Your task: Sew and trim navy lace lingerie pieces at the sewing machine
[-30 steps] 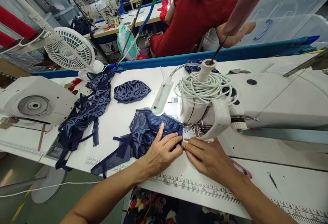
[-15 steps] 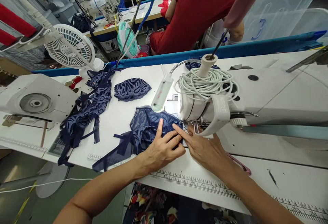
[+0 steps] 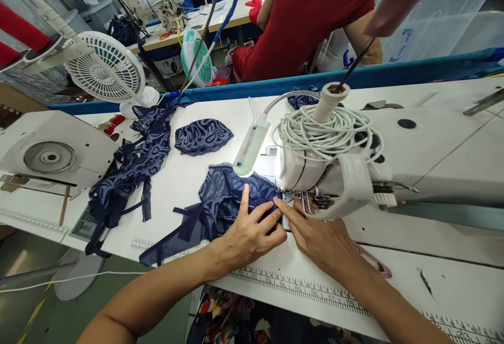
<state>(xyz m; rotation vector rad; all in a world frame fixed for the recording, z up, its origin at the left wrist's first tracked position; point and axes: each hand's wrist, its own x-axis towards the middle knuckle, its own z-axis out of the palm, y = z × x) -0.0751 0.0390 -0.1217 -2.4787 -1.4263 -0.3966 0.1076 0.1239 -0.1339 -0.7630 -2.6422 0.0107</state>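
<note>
In a sewing workroom, beyond a blue cloth edging, a person in red (image 3: 303, 23); nearer, a white desk (image 3: 187, 184) with a printed ruler (image 3: 299, 284) along the front edge. On it, directly before the sewing machine (image 3: 429, 147), the navy lace piece (image 3: 220, 191), rumpled and partly doubled over, right end at the metal parts under the machine head, sheer ties (image 3: 192, 228) trailing leftward.

Left hand (image 3: 250, 236) palm down over the lace, fingers apart, one stretched forward, the rest bent toward the machine. Right hand (image 3: 323, 239) beside the machine head, one fingertip at the lace's right end; partly hidden underneath, so impossible to tell whether pinching or merely pressing. Just above the lace, a small lamp (image 3: 251, 147); farther back, a loose lace cup (image 3: 203, 136); to the left, a pile of lace pieces (image 3: 151, 147).

By the look of it, very light, limp and thin, with little stiffness except perhaps along the stitched border. Likely slippery on the smooth desk, prone to puckering, stretching or snagging. Best steadied with flat, gentle fingertips on the broad doubled part, and guided by the firmer border near the machine, clear of the needle area; poorly controlled by the flimsy ties.
</note>
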